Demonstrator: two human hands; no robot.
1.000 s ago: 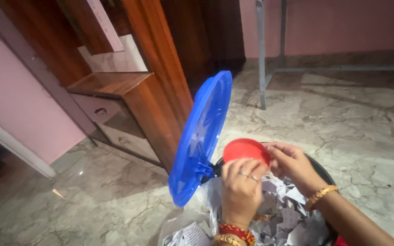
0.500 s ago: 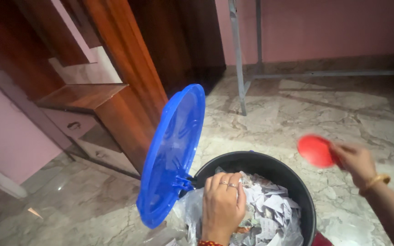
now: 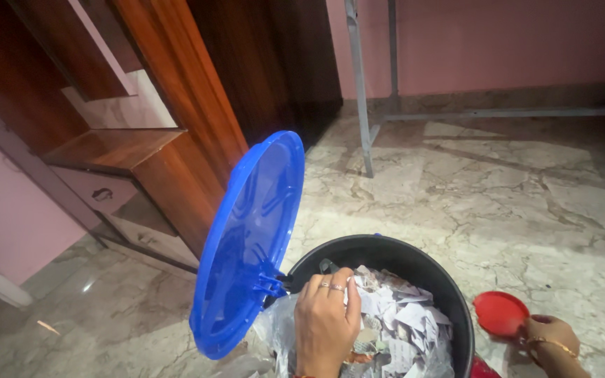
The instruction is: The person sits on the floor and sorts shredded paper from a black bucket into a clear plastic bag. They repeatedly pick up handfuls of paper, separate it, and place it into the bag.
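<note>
Head view cuts off bin (image 3: pixel 449 294) base and left hand (image 3: pixel 325 323) wrist.

A room in a home: polished marble floor (image 3: pixel 498 196) and pink walls (image 3: pixel 498 42), a wooden cabinet with drawers (image 3: pixel 127 175) at ten o'clock, a grey metal frame (image 3: pixel 365 105) at twelve, and a lidded household waste bin (image 3: pixel 386 255) at six.
</note>
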